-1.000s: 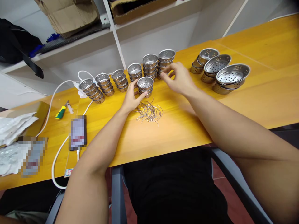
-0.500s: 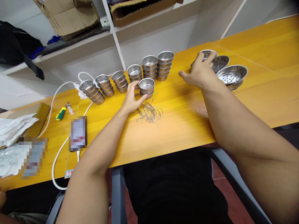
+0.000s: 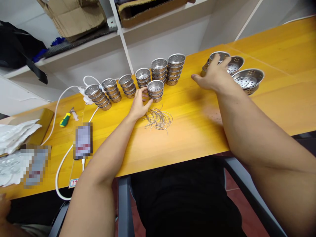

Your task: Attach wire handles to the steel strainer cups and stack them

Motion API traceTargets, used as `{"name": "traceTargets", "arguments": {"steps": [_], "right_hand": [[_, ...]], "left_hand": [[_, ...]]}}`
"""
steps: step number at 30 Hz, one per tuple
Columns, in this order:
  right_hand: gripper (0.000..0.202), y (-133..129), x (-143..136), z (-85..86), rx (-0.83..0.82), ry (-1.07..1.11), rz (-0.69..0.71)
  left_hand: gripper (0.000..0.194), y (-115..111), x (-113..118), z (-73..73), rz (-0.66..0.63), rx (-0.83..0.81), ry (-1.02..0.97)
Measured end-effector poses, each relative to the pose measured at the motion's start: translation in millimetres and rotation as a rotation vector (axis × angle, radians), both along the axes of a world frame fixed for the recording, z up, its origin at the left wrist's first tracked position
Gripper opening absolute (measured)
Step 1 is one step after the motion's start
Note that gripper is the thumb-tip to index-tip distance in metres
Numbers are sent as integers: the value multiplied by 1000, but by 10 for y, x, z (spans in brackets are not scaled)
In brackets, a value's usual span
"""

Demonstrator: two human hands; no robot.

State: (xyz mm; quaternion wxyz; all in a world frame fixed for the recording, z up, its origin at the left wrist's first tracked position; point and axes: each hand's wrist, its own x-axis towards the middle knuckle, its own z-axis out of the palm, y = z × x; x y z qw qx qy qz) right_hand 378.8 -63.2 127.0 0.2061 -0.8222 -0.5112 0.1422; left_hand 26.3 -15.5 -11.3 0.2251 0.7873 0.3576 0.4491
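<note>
Shows six stacks of round, perforated silver metal cups (image 3: 142, 79) at upper centre, seemingly finished — plus a shorter stack (image 3: 155, 92) beside the wide-curved left hand (image 3: 139, 104); leaves leaning cups (image 3: 236, 64) at right, under the splayed right hand (image 3: 214, 75).

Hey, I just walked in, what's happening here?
Someone's left hand is cupped beside a short stack of perforated metal cups. Their right hand, fingers spread, hangs over the cup stacks on the right; contact is unclear. A pile of bent wires lies in front of the short stack, and a row of cup stacks stands farther back.
</note>
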Motion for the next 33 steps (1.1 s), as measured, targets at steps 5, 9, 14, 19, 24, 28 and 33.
{"name": "traceTargets", "arguments": {"steps": [5, 9, 14, 19, 24, 28, 33], "right_hand": [[131, 93, 102, -90, 11, -17, 34], [143, 222, 193, -169, 102, 32, 48], [138, 80, 167, -114, 217, -12, 111], [106, -173, -87, -94, 646, -5, 419], [97, -301, -605, -311, 829, 120, 853], [88, -447, -953, -512, 801, 126, 1155], [84, -469, -1042, -613, 736, 102, 1228]], "left_hand": [[72, -67, 17, 64, -3, -4, 28], [70, -110, 19, 106, 5, -10, 67], [72, -69, -2, 45, 2, 24, 86], [100, 90, -28, -128, 33, 97, 8], [116, 160, -48, -62, 81, 252, -45], [120, 110, -61, 106, 80, 388, -48], [112, -18, -45, 216, -7, 376, 33]]}}
